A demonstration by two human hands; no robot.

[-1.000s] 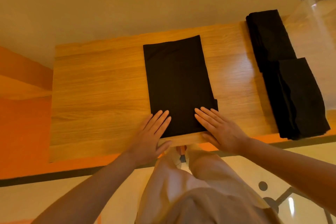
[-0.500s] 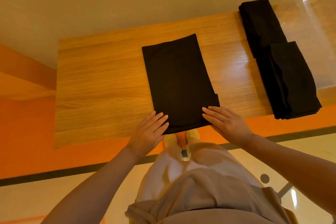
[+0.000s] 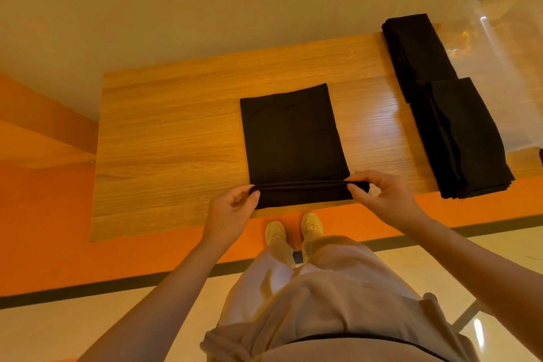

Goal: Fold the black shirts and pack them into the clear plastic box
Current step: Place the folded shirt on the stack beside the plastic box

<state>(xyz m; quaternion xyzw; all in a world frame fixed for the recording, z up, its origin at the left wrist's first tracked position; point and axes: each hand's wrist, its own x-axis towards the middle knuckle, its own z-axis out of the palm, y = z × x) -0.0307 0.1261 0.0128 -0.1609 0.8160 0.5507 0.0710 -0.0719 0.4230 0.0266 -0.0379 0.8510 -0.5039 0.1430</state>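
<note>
A black shirt (image 3: 291, 138), folded into a long strip, lies on the wooden table (image 3: 170, 150) in front of me. Its near end is lifted off the wood and turned over into a short fold. My left hand (image 3: 230, 211) pinches the left corner of that near end. My right hand (image 3: 379, 197) pinches the right corner. To the right, two folded black shirts (image 3: 452, 126) lie overlapping in a row. The clear plastic box (image 3: 511, 47) stands at the far right of the table, partly cut off by the frame.
The table's near edge runs just under my hands, with an orange floor strip (image 3: 58, 244) below it. My legs and shoes (image 3: 293, 229) stand close to that edge. A plain wall lies beyond the table.
Both hands went from lying flat on the shirt's near end to pinching its corners. The near end is now raised and turned over towards the far end.
</note>
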